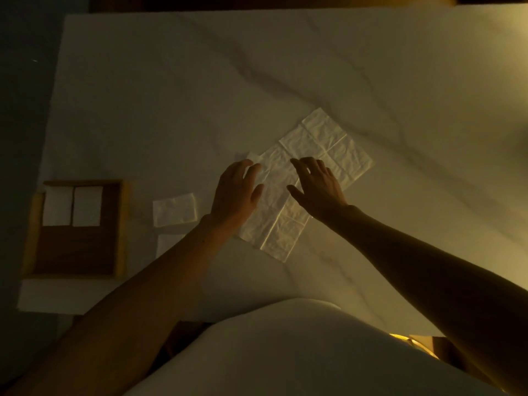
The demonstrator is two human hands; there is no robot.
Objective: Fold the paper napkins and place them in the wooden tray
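A large unfolded paper napkin (328,147) lies creased and spread out at the middle of the white table (171,95). My left hand (235,192) rests flat on its left part with the fingers straight. My right hand (317,184) hovers over or touches its middle, fingers spread and relaxed. A wooden tray (121,224) sits at the table's left edge with two folded white napkins (73,205) side by side in its far half. Right of the tray lies a small folded napkin (174,209), and another (167,242) is partly hidden under my left forearm.
The table edge runs down the left beside the tray, with dark floor beyond. My white-clothed torso fills the bottom of the view. A yellowish object (414,344) shows at the lower right below my right arm. The light is dim.
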